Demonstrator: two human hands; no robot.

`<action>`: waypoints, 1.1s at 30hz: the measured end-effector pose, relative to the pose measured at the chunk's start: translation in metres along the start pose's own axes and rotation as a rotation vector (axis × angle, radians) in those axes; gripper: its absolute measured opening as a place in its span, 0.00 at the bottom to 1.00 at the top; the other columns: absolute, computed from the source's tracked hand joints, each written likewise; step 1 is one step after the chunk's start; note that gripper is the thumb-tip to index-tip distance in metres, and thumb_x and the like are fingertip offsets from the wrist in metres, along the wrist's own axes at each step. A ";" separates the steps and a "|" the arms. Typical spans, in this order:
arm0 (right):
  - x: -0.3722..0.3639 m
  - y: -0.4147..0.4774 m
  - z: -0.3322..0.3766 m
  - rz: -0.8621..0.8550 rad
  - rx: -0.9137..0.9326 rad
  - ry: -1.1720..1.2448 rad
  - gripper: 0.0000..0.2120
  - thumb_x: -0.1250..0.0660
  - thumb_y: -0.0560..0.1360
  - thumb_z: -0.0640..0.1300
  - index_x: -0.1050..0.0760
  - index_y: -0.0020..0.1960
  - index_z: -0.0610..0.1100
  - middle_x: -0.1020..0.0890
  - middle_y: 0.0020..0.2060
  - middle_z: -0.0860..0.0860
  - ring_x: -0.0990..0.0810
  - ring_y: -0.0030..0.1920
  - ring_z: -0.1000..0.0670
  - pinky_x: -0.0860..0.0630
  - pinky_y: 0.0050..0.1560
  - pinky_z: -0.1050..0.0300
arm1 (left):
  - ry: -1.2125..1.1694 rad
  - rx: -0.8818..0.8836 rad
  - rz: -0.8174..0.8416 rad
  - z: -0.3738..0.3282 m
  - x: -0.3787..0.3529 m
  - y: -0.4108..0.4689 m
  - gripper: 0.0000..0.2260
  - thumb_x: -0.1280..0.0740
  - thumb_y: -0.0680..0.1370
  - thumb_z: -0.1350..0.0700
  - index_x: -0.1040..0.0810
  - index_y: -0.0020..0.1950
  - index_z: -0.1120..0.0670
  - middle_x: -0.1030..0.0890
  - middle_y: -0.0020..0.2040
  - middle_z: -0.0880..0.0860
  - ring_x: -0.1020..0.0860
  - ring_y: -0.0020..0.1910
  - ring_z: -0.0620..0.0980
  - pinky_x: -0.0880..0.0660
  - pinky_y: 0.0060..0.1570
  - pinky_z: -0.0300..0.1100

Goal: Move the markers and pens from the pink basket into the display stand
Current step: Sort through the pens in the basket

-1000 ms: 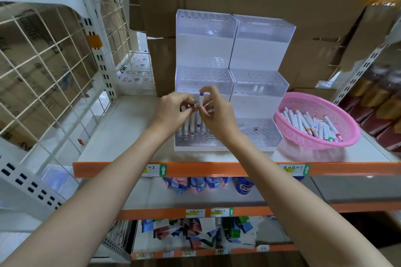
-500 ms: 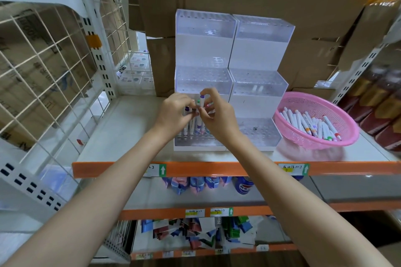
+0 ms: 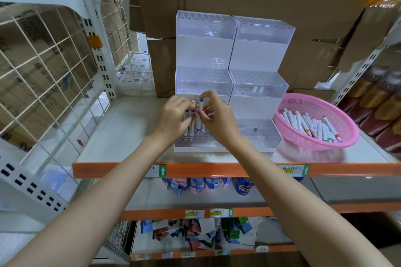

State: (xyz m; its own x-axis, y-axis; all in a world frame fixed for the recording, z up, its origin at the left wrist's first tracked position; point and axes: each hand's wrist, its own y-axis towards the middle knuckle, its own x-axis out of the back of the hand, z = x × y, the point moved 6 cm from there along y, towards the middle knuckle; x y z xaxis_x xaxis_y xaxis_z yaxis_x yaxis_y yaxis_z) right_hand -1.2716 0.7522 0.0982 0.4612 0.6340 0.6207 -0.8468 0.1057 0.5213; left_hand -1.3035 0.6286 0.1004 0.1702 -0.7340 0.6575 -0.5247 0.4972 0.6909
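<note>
Sunk a little since a second ago: both hands lower over the front left tier, with the purple-capped marker (image 3: pixel 200 106) carried down between them, though not by much. Otherwise no change to report on the shelf (image 3: pixel 130 134).

Pinching that marker near its top with the right hand (image 3: pixel 218 120), thumb and fingertips closed on it, barrel upright, lower end down among the row already standing. Hard to say whether seated in a hole or just above one, with the foot of it hidden behind the hands. Crowding in from the other side with the left hand (image 3: pixel 172 116), fingers curled against the tops of the neighbouring markers. Cannot tell whether gripping one or only steadying them.

Early days, by the look of it. Done so far: a small cluster of standing markers (image 3: pixel 192 131) in the front left tier of the display stand (image 3: pixel 256 110). Possibly also two pale pens (image 3: pixel 258 89) lying in the right-hand middle tier, too blurred to be sure. Left to do: a good heap of loose markers (image 3: pixel 308 124) lying in the pink basket (image 3: pixel 349 136), just beside the stand at the right end of the shelf. Room for them, seemingly, in the upper tiers and the front right tier, with no upright markers visible there.
</note>
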 end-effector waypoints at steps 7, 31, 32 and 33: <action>0.000 -0.004 -0.003 0.020 0.054 -0.058 0.09 0.33 0.76 0.37 0.29 0.55 0.39 0.24 0.34 0.51 0.22 0.36 0.45 0.22 0.39 0.47 | 0.072 -0.111 0.070 0.007 0.008 -0.011 0.12 0.34 0.75 0.61 0.19 0.57 0.59 0.19 0.53 0.56 0.23 0.52 0.56 0.24 0.51 0.50; 0.000 -0.005 0.003 -0.053 0.208 -0.274 0.05 0.29 0.73 0.39 0.25 0.44 0.38 0.19 0.36 0.46 0.22 0.37 0.41 0.26 0.34 0.54 | 0.094 -0.013 0.071 0.013 0.005 -0.024 0.16 0.33 0.75 0.62 0.21 0.62 0.56 0.21 0.57 0.54 0.25 0.58 0.55 0.25 0.55 0.52; 0.002 -0.006 0.004 -0.092 0.248 -0.322 0.05 0.28 0.72 0.39 0.23 0.44 0.39 0.19 0.38 0.46 0.22 0.39 0.42 0.28 0.36 0.55 | 0.102 -0.008 0.077 0.013 0.005 -0.024 0.16 0.33 0.75 0.61 0.22 0.62 0.56 0.21 0.57 0.54 0.25 0.58 0.55 0.25 0.55 0.53; 0.004 -0.006 0.005 -0.120 0.272 -0.367 0.05 0.28 0.71 0.40 0.22 0.45 0.41 0.19 0.39 0.47 0.23 0.41 0.43 0.28 0.38 0.54 | 0.109 -0.007 0.081 0.014 0.005 -0.024 0.16 0.32 0.75 0.61 0.22 0.63 0.56 0.22 0.57 0.54 0.25 0.58 0.54 0.25 0.54 0.53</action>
State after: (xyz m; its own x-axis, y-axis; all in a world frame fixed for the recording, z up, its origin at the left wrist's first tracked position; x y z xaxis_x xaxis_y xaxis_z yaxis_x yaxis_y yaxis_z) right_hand -1.2638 0.7503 0.1003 0.6567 0.3112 0.6869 -0.7040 -0.0738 0.7064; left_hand -1.3016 0.6069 0.0831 0.2176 -0.6367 0.7398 -0.5347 0.5563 0.6361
